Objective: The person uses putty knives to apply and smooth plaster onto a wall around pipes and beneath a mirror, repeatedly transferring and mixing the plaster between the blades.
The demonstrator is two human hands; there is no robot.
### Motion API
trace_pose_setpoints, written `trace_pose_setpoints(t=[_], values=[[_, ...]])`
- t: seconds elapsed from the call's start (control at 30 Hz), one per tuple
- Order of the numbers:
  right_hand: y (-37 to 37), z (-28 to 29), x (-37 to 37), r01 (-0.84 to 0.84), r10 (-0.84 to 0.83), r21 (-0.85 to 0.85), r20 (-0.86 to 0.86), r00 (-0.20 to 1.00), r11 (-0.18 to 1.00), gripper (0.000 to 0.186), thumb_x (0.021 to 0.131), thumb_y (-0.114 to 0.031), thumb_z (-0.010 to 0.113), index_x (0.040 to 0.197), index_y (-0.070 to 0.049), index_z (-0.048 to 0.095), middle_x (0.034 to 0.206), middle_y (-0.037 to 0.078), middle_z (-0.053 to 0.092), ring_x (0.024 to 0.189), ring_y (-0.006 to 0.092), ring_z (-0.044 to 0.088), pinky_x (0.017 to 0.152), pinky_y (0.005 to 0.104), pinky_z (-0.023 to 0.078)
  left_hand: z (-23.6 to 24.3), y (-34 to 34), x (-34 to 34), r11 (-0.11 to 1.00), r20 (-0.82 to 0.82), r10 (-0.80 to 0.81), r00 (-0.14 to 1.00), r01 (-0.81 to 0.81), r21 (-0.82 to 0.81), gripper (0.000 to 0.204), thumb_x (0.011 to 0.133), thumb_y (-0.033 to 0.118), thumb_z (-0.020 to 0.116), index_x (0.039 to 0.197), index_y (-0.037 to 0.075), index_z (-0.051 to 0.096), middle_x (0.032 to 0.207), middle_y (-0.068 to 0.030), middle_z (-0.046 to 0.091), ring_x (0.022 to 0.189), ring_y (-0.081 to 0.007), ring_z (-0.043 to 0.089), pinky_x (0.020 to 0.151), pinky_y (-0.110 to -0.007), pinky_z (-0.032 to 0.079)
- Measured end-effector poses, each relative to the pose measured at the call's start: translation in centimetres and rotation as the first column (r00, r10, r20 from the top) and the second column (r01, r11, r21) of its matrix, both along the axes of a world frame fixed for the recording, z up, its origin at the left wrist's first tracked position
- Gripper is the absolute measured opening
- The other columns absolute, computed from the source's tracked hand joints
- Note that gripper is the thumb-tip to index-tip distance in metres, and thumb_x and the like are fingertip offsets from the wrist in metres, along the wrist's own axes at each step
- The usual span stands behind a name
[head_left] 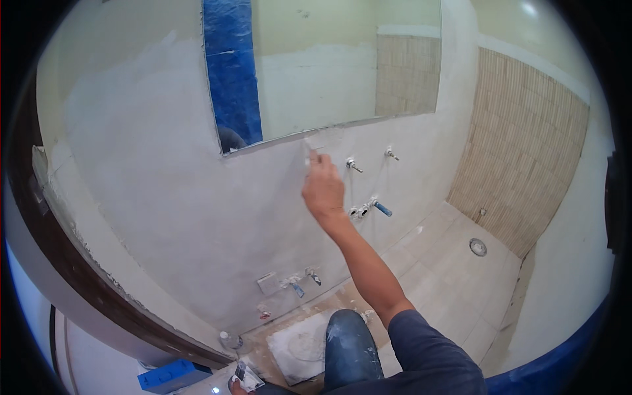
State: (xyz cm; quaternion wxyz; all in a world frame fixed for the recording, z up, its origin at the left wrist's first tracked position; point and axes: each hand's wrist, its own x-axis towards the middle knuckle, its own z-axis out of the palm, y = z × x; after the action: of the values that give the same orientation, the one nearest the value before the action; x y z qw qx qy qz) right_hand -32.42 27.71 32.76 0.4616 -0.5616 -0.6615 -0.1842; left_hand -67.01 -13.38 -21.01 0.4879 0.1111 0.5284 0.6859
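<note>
wall [184, 197]: pale grey | tiles [520, 151]: beige stripes | pipe cap [383, 210]: blue | sleeve [428, 349]: dark blue

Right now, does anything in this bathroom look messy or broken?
Yes. White splatters dirty the floor beside the grey board. The wall under the mirror is bare grey plaster with pipe stubs poking out where the right hand works.

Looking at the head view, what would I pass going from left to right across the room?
Dark door frame → blue box → blue strip in the mirror → right hand on the plastered wall → blue-tipped pipe stub → floor drain → tan tiled wall.
</note>
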Motion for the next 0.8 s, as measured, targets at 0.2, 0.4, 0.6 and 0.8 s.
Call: trace_pose_setpoints(t=[0.2,0.4,0.6,0.8], values=[[2.5,0.5,4.1,0.033,-0.009,0.081,-0.286,0.958,0.996,0.05,0.096,-0.006,0.058,0.145,-0.001,0.054,0.131,0.017,0.058,0.114,0.0393,0.065,0.094,0.0497,0.056,2.0,-0.4,0.9,0.998,0.056,0.048,0.997,-0.045,-0.044,0.049,0.106,0.024,0.045,0.145,-0.001,0.059,0.134,-0.0137,0.07,0.114,-0.03,0.071,0.093,-0.042,0.059],[4.1,0.4,1.0,0.08,-0.045,0.077,-0.378,0.925,0.994,0.052,0.094,-0.006,0.06,0.145,-0.002,0.055,0.136,0.017,0.057,0.118,0.039,0.062,0.096,0.0506,0.055,1.4,0.1,0.4,0.994,0.136,0.092,0.986,-0.099,0.052,0.033,0.104,0.024,0.046,0.131,0.009,0.059,0.12,-0.0078,0.071,0.104,-0.028,0.073,0.084,-0.045,0.062],[0.8,-2.5,-1.8,-0.104,0.116,0.114,-0.098,0.988,0.988,0.055,0.089,-0.005,0.062,0.144,-0.005,0.057,0.136,0.013,0.057,0.118,0.0355,0.061,0.09,0.0468,0.059,0.7,0.5,0.4,0.991,0.165,0.128,0.978,-0.134,0.023,0.034,0.105,0.024,0.046,0.133,0.01,0.059,0.122,-0.0075,0.071,0.108,-0.0283,0.073,0.089,-0.046,0.061],[3.1,-2.3,3.5,-0.052,0.101,0.116,-0.463,0.881,0.992,0.052,0.094,-0.005,0.057,0.145,-0.001,0.055,0.136,0.019,0.059,0.117,0.0418,0.064,0.1,0.051,0.053,1.1,0.3,0.5,0.993,0.166,0.092,0.982,-0.104,0.064,0.034,0.104,0.024,0.047,0.133,0.01,0.059,0.122,-0.0072,0.071,0.108,-0.0279,0.072,0.09,-0.046,0.06]])
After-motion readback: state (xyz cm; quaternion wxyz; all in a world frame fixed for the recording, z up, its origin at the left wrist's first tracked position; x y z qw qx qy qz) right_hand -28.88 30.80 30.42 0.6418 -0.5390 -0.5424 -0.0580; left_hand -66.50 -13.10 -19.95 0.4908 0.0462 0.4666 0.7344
